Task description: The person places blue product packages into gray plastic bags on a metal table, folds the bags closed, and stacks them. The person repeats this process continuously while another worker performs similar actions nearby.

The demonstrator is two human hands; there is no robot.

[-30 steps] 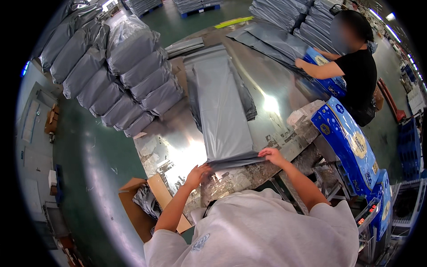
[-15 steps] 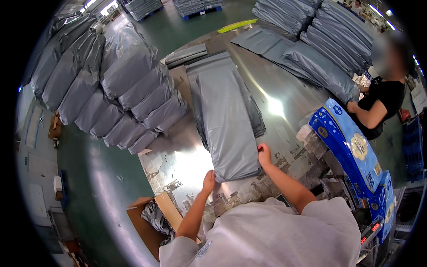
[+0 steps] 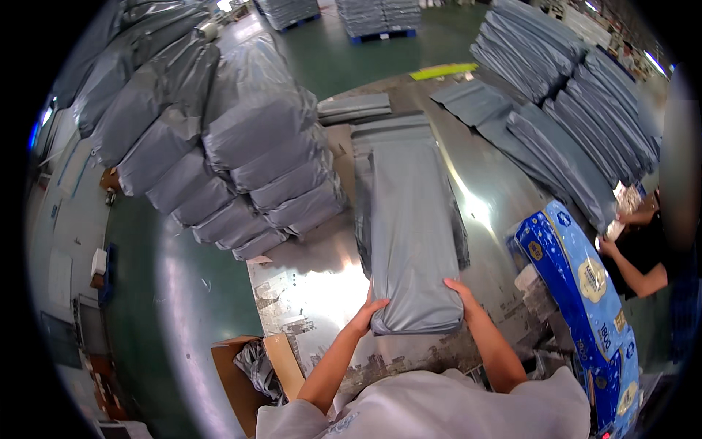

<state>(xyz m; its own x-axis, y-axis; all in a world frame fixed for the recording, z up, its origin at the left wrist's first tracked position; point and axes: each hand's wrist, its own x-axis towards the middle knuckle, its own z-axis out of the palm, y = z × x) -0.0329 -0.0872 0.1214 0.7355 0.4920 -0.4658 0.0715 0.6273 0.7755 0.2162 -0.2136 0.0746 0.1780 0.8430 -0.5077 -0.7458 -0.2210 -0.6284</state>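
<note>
A long grey plastic bag [image 3: 411, 227], filled out at its near end, lies lengthwise on the metal table [image 3: 307, 252] in front of me. My left hand [image 3: 371, 314] grips its near left corner, thumb on top and the other fingers mostly hidden at the side. On the near right edge my right hand [image 3: 461, 291] is closed in the same way, its thumb over the top and fingers out of sight. Beneath that bag lie flat grey bags [image 3: 393, 128], showing at the far end and along both sides.
Stacked grey packages [image 3: 267, 157] stand at the left, more [image 3: 526, 51] at the far right. Blue packages [image 3: 578, 285] flank the table's right edge. An open cardboard box [image 3: 281, 362] with grey plastic is at the lower left. Another person's hand [image 3: 607, 246] works at the right beside grey bags.
My view has shifted, so the scene sits further right and lower. Both hands have moved from the near corners to a firmer grip over the bag's sides, and its near end looks fuller.
</note>
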